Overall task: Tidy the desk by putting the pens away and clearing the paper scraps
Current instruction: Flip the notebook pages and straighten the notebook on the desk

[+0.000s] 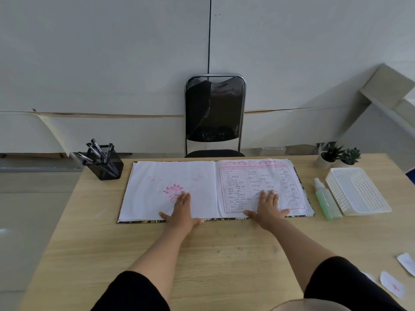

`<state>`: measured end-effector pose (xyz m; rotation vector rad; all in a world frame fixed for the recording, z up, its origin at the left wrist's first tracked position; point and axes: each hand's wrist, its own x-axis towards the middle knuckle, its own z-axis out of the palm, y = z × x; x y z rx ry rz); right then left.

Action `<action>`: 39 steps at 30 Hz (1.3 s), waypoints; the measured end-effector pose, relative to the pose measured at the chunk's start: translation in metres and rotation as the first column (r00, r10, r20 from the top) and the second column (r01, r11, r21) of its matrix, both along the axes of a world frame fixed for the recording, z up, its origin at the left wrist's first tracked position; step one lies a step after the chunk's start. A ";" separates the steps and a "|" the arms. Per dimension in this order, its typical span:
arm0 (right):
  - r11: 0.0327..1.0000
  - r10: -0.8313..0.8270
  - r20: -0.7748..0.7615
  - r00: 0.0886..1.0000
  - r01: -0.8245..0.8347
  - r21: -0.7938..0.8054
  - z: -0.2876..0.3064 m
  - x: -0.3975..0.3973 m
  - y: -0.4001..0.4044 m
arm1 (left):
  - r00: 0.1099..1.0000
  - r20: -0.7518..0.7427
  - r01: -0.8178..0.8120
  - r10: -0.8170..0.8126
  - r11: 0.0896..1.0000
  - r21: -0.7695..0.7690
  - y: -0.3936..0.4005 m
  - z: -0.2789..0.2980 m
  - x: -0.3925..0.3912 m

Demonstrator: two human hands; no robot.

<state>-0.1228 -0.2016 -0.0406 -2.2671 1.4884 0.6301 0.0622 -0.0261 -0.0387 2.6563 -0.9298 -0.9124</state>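
Meanwhile, both the left hand (183, 208) and right hand (268, 205) lay flat, fingers spread, gripping nothing, on the open guest book (215, 189); pens (98, 152) stood in the mesh holder (105, 167), paper scraps (393, 287) near the desk's (224, 254) right edge.

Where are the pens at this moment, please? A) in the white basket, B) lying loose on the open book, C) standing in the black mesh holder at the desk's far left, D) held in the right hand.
C: the pens stand in the black mesh holder at the desk's far left, while the right hand lies flat and empty on the book and the white basket holds no pens.
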 end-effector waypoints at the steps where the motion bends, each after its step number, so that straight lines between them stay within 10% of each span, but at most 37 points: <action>1: 1.000 -0.001 0.004 1.000 0.001 -0.005 -0.001 0.000 0.000 | 1.000 -0.001 0.001 -0.001 1.000 0.002 0.000 0.000 0.000; 18: 0.851 -0.494 0.271 0.826 0.523 -0.044 -0.014 -0.040 -0.013 | 1.000 0.009 -0.012 0.012 1.000 0.010 -0.002 0.000 0.000; 35: 0.869 -0.454 0.545 0.705 0.484 0.097 0.001 -0.030 -0.014 | 0.981 0.159 0.089 -0.114 0.983 0.159 -0.012 0.016 -0.008; 39: 0.902 -0.411 0.570 0.711 0.409 0.140 0.006 -0.020 -0.007 | 0.959 0.222 0.187 -0.176 0.982 -0.030 -0.028 0.016 -0.027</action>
